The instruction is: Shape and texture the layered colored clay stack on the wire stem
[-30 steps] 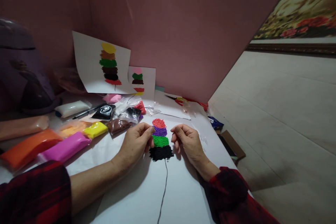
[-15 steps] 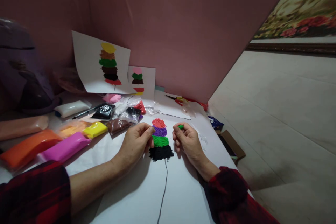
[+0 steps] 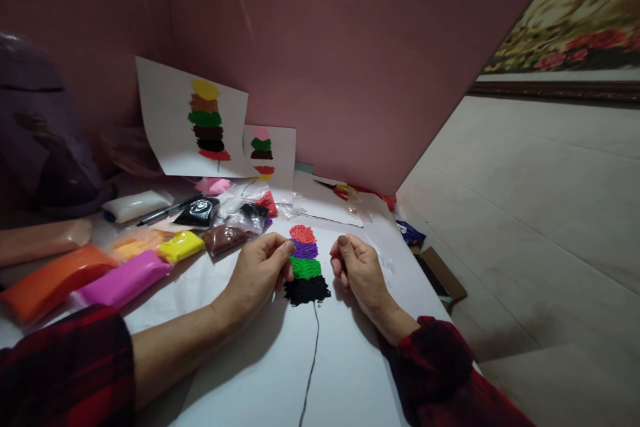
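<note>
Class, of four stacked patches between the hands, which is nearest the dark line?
The black patch, directly above the dark line; the green patch, purple patch and red patch lie farther up.

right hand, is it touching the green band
Apart. The head view shows a strip of white paper between the green band's right edge and the right hand.

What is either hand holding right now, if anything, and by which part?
Cannot be told: the right hand has its thumb against curled fingers, hiding anything between them; the left hand, pinched beside the purple band, shows no held thing either.
</note>
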{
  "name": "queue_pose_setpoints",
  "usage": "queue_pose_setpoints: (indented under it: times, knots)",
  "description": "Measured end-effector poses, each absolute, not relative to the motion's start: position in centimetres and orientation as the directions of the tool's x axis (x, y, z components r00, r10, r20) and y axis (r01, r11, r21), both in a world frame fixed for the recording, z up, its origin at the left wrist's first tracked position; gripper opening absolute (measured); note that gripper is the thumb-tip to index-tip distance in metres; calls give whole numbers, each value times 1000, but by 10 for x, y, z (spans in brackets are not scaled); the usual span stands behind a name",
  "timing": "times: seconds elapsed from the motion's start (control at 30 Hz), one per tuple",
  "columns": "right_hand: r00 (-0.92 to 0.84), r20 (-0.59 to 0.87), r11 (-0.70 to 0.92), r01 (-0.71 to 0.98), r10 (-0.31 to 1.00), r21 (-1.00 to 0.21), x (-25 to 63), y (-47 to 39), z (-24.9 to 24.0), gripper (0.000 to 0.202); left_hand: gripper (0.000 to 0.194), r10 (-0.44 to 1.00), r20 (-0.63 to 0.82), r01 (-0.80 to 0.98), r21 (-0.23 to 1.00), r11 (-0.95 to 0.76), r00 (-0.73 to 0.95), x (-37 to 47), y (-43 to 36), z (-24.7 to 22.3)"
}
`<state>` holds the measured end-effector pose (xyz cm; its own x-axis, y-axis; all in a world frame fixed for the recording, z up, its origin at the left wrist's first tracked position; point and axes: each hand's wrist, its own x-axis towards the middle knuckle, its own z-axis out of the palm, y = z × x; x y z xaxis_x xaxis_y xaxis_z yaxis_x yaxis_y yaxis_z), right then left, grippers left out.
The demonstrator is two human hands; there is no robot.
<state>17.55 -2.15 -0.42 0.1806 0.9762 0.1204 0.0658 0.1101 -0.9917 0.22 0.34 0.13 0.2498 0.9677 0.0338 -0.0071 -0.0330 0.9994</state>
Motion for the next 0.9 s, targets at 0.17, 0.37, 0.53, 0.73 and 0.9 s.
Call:
queue_pose_setpoints:
  times: [0.17,0.37,0.53,0.73,0.9]
  knots:
    - [175,125,128,-8,977,-992,177,-19,-6,35,25,966,46,-15,999,-44,254,2,4,1]
    - [121,119,127,-59,985,-990,179,-16,-11,34,25,965,31,-3,999,-32,259,1,2,0]
    - [112,126,137,-100,986,-985,178,-16,-12,26,25,966,21,9,1000,-24,258,2,1,1]
    - [144,117,130,-79,983,-988,176,-18,-9,23,23,965,23,17,999,-28,261,2,2,1]
    - [178,129,142,-63,976,-988,176,-17,-8,22,23,965,20,15,1000,-25,261,2,2,4]
